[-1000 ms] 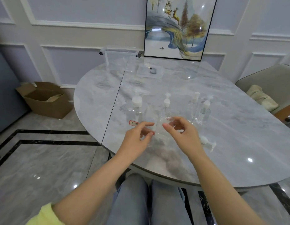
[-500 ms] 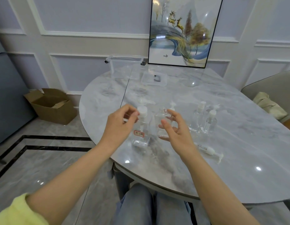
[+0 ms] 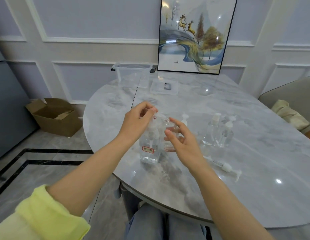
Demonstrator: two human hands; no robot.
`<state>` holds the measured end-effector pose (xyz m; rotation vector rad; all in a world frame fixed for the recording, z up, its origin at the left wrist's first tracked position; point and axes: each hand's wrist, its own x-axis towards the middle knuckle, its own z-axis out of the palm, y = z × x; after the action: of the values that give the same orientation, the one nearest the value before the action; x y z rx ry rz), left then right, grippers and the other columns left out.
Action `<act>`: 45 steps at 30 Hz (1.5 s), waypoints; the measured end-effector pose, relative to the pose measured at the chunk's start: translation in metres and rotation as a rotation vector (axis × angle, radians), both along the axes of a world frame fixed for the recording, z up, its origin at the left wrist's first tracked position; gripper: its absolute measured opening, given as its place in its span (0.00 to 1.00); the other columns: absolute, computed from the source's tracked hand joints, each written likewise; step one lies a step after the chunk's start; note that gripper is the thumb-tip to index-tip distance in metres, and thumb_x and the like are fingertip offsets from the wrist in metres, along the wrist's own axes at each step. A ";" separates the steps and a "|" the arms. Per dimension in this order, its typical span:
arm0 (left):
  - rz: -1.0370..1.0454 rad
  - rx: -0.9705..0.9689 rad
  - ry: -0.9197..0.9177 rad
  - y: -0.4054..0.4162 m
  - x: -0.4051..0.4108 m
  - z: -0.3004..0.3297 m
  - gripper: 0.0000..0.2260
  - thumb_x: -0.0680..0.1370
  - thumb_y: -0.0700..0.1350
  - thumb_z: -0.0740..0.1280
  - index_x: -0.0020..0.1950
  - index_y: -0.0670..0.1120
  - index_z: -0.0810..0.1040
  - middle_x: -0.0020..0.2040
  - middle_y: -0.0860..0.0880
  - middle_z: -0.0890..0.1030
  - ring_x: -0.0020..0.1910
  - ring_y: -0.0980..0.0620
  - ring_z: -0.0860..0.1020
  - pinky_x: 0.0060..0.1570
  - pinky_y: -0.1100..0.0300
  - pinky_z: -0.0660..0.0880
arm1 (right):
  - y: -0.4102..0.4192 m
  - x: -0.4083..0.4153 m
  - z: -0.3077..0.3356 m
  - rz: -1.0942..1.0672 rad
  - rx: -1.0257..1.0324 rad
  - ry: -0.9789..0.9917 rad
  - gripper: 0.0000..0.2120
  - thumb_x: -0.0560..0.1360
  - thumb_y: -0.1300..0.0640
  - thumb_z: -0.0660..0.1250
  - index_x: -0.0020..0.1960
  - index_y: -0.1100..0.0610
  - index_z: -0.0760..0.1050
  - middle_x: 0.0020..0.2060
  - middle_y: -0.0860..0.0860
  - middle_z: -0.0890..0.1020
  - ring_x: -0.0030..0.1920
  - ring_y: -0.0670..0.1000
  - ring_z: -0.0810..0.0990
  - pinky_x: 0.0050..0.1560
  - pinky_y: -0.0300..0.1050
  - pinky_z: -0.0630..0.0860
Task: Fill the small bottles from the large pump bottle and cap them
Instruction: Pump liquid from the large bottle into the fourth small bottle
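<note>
The large pump bottle point(image 3: 149, 146) stands upright on the marble bench point(image 3: 254, 153), near its front edge, with a red-bordered label point(image 3: 148, 149) facing the camera. The left hand point(image 3: 137, 121) is positioned over the pump head point(image 3: 157, 116); its fingers are curled and pinch the pump head from above. The right hand point(image 3: 182, 141) holds 1 small open bottle point(image 3: 169, 134) just beside the pump bottle, mouth uncapped and close under the nozzle; its fingers are curled narrowly around the bottle body, thumb at the front. Whether the small bottle touches the bench cannot be determined.

To the right, 3 capped small bottles point(image 3: 218, 132) stand close together. 1 loose pump cap point(image 3: 225, 168) with its dip tube lies flat on the bench near the right forearm. 1 clear plastic bin point(image 3: 132, 73) and 1 framed picture point(image 3: 195, 35) stand at the far edge.
</note>
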<state>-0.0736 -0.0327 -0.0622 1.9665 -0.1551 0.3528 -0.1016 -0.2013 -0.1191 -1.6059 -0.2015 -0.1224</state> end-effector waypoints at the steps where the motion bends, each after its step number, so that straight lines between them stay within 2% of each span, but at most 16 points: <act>1: -0.007 -0.025 0.003 -0.001 -0.001 -0.002 0.07 0.83 0.47 0.65 0.50 0.46 0.82 0.46 0.48 0.84 0.43 0.65 0.81 0.40 0.74 0.69 | 0.000 0.001 0.000 -0.003 -0.001 -0.005 0.20 0.80 0.50 0.69 0.70 0.41 0.74 0.59 0.50 0.79 0.55 0.52 0.84 0.43 0.44 0.84; 7: -0.020 -0.058 -0.015 -0.005 -0.006 -0.008 0.09 0.82 0.50 0.67 0.50 0.46 0.80 0.46 0.46 0.83 0.46 0.59 0.83 0.44 0.74 0.70 | -0.001 0.006 0.002 0.003 -0.010 -0.041 0.20 0.80 0.50 0.70 0.71 0.40 0.73 0.56 0.49 0.82 0.55 0.51 0.83 0.44 0.42 0.83; 9: -0.022 -0.056 0.000 -0.003 -0.004 -0.008 0.09 0.82 0.51 0.66 0.49 0.47 0.81 0.46 0.45 0.83 0.45 0.58 0.82 0.48 0.68 0.73 | -0.001 0.007 0.000 -0.003 0.000 -0.036 0.21 0.80 0.50 0.70 0.71 0.42 0.73 0.56 0.49 0.82 0.55 0.51 0.83 0.44 0.42 0.82; 12: 0.002 -0.061 0.034 0.002 0.001 -0.002 0.13 0.83 0.53 0.63 0.47 0.49 0.83 0.48 0.50 0.84 0.50 0.51 0.80 0.54 0.53 0.76 | -0.002 0.009 -0.003 -0.007 0.028 -0.022 0.20 0.79 0.51 0.72 0.70 0.44 0.74 0.56 0.50 0.83 0.56 0.51 0.83 0.45 0.42 0.82; 14: 0.011 -0.096 0.052 0.002 0.007 0.009 0.14 0.85 0.53 0.61 0.48 0.49 0.83 0.50 0.54 0.84 0.51 0.52 0.81 0.54 0.54 0.76 | -0.003 0.009 -0.006 -0.009 0.036 -0.023 0.19 0.79 0.53 0.72 0.68 0.45 0.75 0.56 0.50 0.83 0.56 0.50 0.84 0.45 0.41 0.82; 16: -0.001 -0.152 0.117 0.000 0.018 0.024 0.15 0.85 0.52 0.59 0.49 0.48 0.82 0.52 0.53 0.85 0.51 0.54 0.81 0.52 0.58 0.76 | -0.004 0.009 -0.011 -0.012 0.055 -0.029 0.19 0.79 0.57 0.73 0.67 0.46 0.76 0.55 0.49 0.84 0.56 0.49 0.84 0.46 0.41 0.83; 18: -0.043 -0.168 0.232 -0.004 0.032 0.039 0.15 0.85 0.52 0.58 0.51 0.47 0.82 0.53 0.51 0.85 0.53 0.51 0.83 0.55 0.56 0.77 | -0.005 0.011 -0.015 -0.007 0.082 -0.043 0.20 0.78 0.62 0.72 0.66 0.46 0.77 0.55 0.50 0.84 0.56 0.51 0.84 0.48 0.45 0.83; 20: -0.105 -0.036 0.351 -0.012 0.045 0.047 0.16 0.85 0.53 0.57 0.53 0.47 0.82 0.55 0.49 0.85 0.56 0.47 0.83 0.58 0.54 0.78 | -0.004 0.013 -0.018 -0.003 0.092 -0.063 0.22 0.78 0.67 0.70 0.65 0.47 0.77 0.55 0.51 0.83 0.55 0.52 0.84 0.48 0.46 0.83; 23: -0.190 0.194 0.488 -0.026 0.055 0.047 0.20 0.86 0.54 0.54 0.58 0.45 0.82 0.60 0.46 0.83 0.55 0.49 0.79 0.46 0.63 0.73 | -0.002 0.018 -0.023 -0.012 0.092 -0.109 0.24 0.77 0.70 0.68 0.65 0.47 0.77 0.54 0.54 0.82 0.54 0.52 0.84 0.48 0.46 0.84; 24: -0.201 0.234 0.508 -0.028 0.056 0.045 0.21 0.86 0.55 0.53 0.59 0.45 0.82 0.60 0.46 0.83 0.57 0.50 0.78 0.49 0.61 0.73 | 0.000 0.019 -0.024 -0.017 0.095 -0.126 0.24 0.76 0.70 0.68 0.66 0.48 0.77 0.54 0.55 0.81 0.54 0.53 0.84 0.48 0.46 0.84; 27: -0.204 0.327 0.520 -0.028 0.062 0.041 0.22 0.85 0.60 0.53 0.58 0.48 0.82 0.60 0.49 0.83 0.63 0.48 0.77 0.64 0.51 0.72 | 0.004 0.024 -0.027 -0.032 0.104 -0.165 0.23 0.73 0.64 0.67 0.67 0.51 0.76 0.52 0.58 0.80 0.53 0.54 0.84 0.48 0.49 0.84; 31: -0.236 0.378 0.527 -0.022 0.067 0.033 0.26 0.82 0.66 0.53 0.55 0.51 0.83 0.59 0.50 0.83 0.64 0.50 0.77 0.69 0.46 0.70 | 0.009 0.030 -0.031 -0.070 0.074 -0.232 0.25 0.71 0.63 0.66 0.67 0.50 0.76 0.50 0.51 0.82 0.52 0.52 0.83 0.51 0.62 0.82; 33: -0.271 0.391 0.548 -0.021 0.067 0.032 0.27 0.79 0.70 0.54 0.52 0.54 0.85 0.59 0.51 0.83 0.63 0.50 0.77 0.71 0.43 0.68 | 0.012 0.033 -0.032 -0.090 0.072 -0.305 0.25 0.71 0.65 0.65 0.67 0.51 0.75 0.50 0.52 0.82 0.52 0.52 0.83 0.49 0.60 0.81; 38: -0.325 0.373 0.558 -0.021 0.068 0.032 0.29 0.80 0.70 0.52 0.54 0.52 0.85 0.58 0.51 0.82 0.58 0.54 0.78 0.71 0.44 0.68 | 0.013 0.038 -0.045 -0.122 0.080 -0.465 0.28 0.74 0.65 0.68 0.71 0.49 0.72 0.53 0.55 0.79 0.54 0.54 0.82 0.47 0.43 0.81; 41: -0.334 0.443 0.577 -0.021 0.071 0.034 0.31 0.78 0.73 0.50 0.53 0.55 0.85 0.60 0.51 0.81 0.62 0.51 0.77 0.72 0.43 0.67 | 0.008 0.043 -0.051 -0.097 0.069 -0.471 0.27 0.75 0.60 0.70 0.74 0.53 0.71 0.54 0.56 0.79 0.55 0.56 0.82 0.48 0.46 0.82; 45: -0.360 0.581 0.552 -0.027 0.073 0.050 0.32 0.81 0.70 0.45 0.62 0.53 0.81 0.65 0.50 0.79 0.65 0.49 0.76 0.72 0.45 0.65 | 0.005 0.036 -0.050 -0.080 0.056 -0.451 0.25 0.74 0.63 0.73 0.70 0.54 0.74 0.55 0.53 0.81 0.57 0.56 0.82 0.49 0.47 0.83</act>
<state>-0.0001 -0.0593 -0.0119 2.4652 -0.2676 -0.5287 -0.0656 -0.1967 -0.1686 -1.5132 -0.4765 -0.5490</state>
